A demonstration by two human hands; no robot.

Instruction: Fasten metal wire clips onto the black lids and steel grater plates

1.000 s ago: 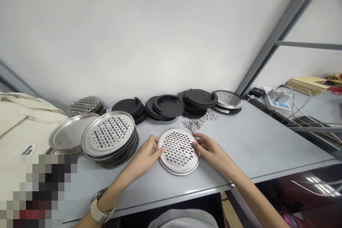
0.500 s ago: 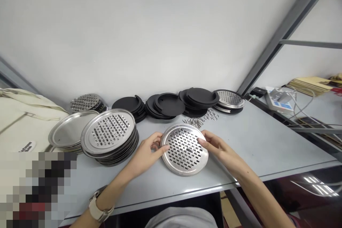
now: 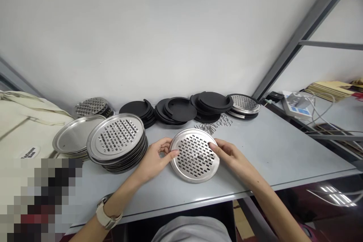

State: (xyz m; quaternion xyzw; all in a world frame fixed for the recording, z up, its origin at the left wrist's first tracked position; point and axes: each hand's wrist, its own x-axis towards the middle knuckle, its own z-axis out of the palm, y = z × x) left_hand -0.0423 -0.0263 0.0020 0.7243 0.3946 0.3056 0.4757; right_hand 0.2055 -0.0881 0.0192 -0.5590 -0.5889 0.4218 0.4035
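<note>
A round metal disc with rows of slots (image 3: 195, 157) is held between my two hands above the front of the table. My left hand (image 3: 159, 157) grips its left rim, thumb on top and fingers curled beneath. On the right rim, my right hand (image 3: 229, 155) has its thumb pressed on the slotted face; its other fingers are partly hidden behind the edge. Left of my hands stands a stack of slotted metal discs (image 3: 116, 136). Just beyond the held disc lie small metal rings (image 3: 224, 120) and thin wire clips (image 3: 204, 127).
Black round parts (image 3: 180, 109) sit in several piles along the wall. A slotted disc on a black base (image 3: 244, 104) is at the back right. Plain metal lids (image 3: 76, 134) stand at left beside a cream bag (image 3: 25, 121). A grey metal frame (image 3: 286, 60) rises on the right.
The view has shifted slightly. Both hands keep the same hold on the slotted disc, and its position over the table is nearly the same.
</note>
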